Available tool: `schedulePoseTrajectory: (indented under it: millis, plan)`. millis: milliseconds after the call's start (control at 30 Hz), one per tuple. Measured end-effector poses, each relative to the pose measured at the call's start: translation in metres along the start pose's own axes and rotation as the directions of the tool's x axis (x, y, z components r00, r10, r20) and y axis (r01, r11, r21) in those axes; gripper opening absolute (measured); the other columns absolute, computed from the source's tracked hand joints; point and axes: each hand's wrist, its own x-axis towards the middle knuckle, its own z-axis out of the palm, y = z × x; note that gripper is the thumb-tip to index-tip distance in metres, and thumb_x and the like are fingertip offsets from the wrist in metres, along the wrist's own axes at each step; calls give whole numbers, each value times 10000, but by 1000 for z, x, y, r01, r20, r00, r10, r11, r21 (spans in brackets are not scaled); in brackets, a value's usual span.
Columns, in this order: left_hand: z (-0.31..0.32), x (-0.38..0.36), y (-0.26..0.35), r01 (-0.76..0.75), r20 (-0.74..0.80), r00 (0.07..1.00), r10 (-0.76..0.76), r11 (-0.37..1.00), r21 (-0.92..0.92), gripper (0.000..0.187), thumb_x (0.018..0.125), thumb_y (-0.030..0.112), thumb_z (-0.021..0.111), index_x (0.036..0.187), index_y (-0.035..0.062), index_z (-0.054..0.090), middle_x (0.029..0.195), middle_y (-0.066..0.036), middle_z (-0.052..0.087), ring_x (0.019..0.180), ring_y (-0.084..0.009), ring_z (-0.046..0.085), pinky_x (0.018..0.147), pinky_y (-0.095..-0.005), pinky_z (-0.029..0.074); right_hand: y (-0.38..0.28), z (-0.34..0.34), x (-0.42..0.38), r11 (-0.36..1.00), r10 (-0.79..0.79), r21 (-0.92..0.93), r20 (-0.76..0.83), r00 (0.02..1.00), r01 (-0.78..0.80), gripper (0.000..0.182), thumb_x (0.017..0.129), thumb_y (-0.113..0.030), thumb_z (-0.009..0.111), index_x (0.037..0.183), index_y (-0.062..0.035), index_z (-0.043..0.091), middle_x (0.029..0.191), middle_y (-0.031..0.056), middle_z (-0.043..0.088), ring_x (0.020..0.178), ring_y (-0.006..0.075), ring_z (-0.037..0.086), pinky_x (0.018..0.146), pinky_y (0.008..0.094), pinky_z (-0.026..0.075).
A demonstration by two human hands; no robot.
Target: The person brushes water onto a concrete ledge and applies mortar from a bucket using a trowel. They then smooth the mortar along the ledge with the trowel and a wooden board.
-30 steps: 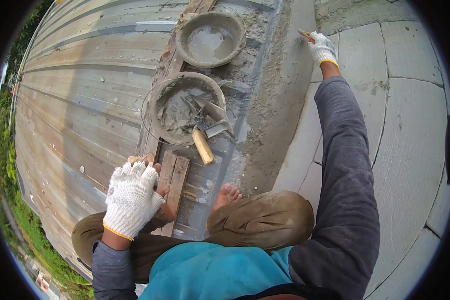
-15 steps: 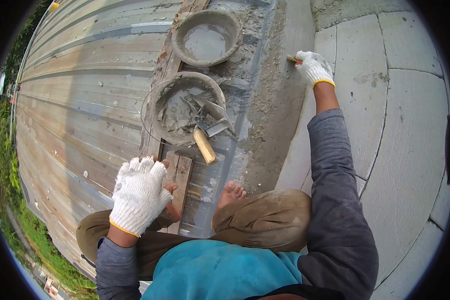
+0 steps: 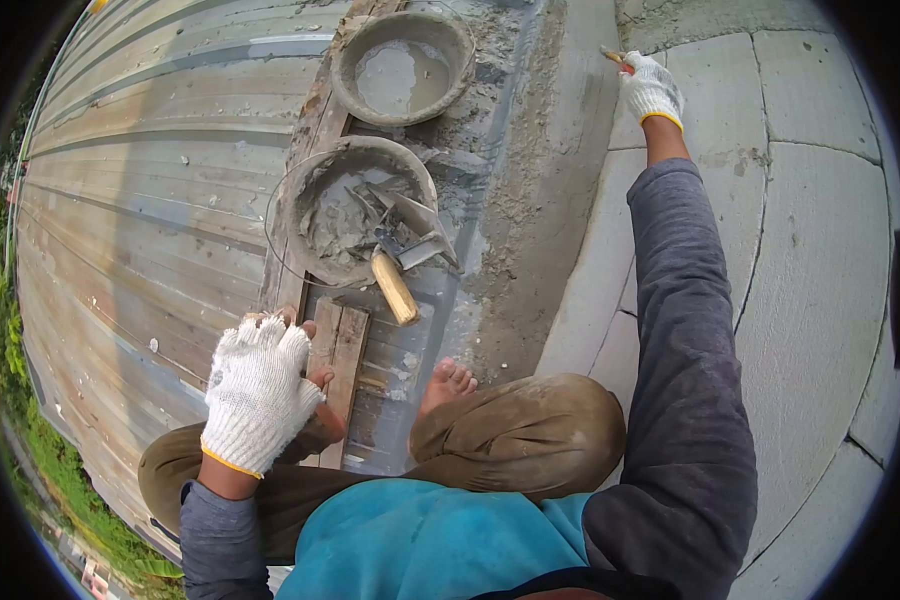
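At the end of the outstretched right sleeve [image 3: 685, 250], the right hand [image 3: 653, 88] is closed round a slim tool [image 3: 614, 56], perhaps a brush; its working end is too small to make out. The tool points left from the fingers, over the mortar [image 3: 555, 170], which runs from beside the hand back toward the body. Whether the tip touches I cannot tell. The step looks like smoothing this band. To do it well, a light, even pressure and long overlapping strokes would suit, with the tip kept nearly flat so it does not gouge. With the arm reaching this far, control is probably weaker, so shorter strokes would be safer there. Just right of the hand lie the blocks [image 3: 820, 240]; the smoother mortar borders them, so care along that edge should keep the line clean. The rougher mortar, farther left of the hand, likely needs more working.

Well to the left and nearer the body, the left hand [image 3: 260, 398] is loosely curled, back upward, beside the board [image 3: 338, 345]; whether it holds anything is hidden. Ahead and to its right, the trowel [image 3: 397, 290] leans on the bucket [image 3: 300, 225], within likely reach for more mix.
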Motion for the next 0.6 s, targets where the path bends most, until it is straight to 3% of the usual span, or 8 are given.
schedulePoseTrajectory:
  millis: [67,200,300,433,533,600]
  plan:
    - [3,-3,-2,59,66,996,-59,998,2,546,781,348,764,1226,65,620,1184,-173,611,1089,-357,574,918,-483,445,20,33,25,999,-48,0,-12,999,48,227,931,-299,617,1112,-167,653,1147,144,670,1078,378,636,886,492,524]
    - [7,-8,-5,105,111,988,-107,994,17,564,781,357,764,1240,67,611,1171,-164,614,1083,-364,572,926,-488,439,29,56,31,997,-70,-5,52,996,71,236,937,-311,624,1118,-161,646,1125,154,672,1082,385,633,886,505,519]
    - [10,-6,-5,64,55,996,-65,998,16,570,783,363,762,1244,68,605,1157,-161,612,1080,-362,570,932,-483,435,27,52,17,994,-89,-53,63,994,93,247,939,-309,619,1123,-146,647,1136,155,674,1083,389,632,888,504,518]
    - [-1,10,2,-35,-4,999,35,999,31,518,778,347,766,1195,70,632,1104,-147,633,1028,-355,591,885,-479,450,-3,13,-57,999,11,27,230,973,-18,245,921,-273,631,1135,-165,683,1124,142,697,1072,382,650,893,486,529]
    - [-2,18,5,-111,-49,992,113,993,26,469,758,320,786,1131,65,661,1061,-127,653,974,-346,613,835,-473,466,-25,-25,-114,1000,17,-13,300,954,-14,235,901,-250,636,1112,-174,709,1131,128,706,1063,365,663,900,460,537]
    - [-4,22,8,-150,-78,986,150,989,10,441,749,315,794,1084,56,672,1019,-123,645,954,-332,615,812,-464,467,-31,-49,-131,998,-44,-27,429,902,62,242,869,-222,641,1088,-182,736,1141,114,713,1056,352,672,911,440,541]
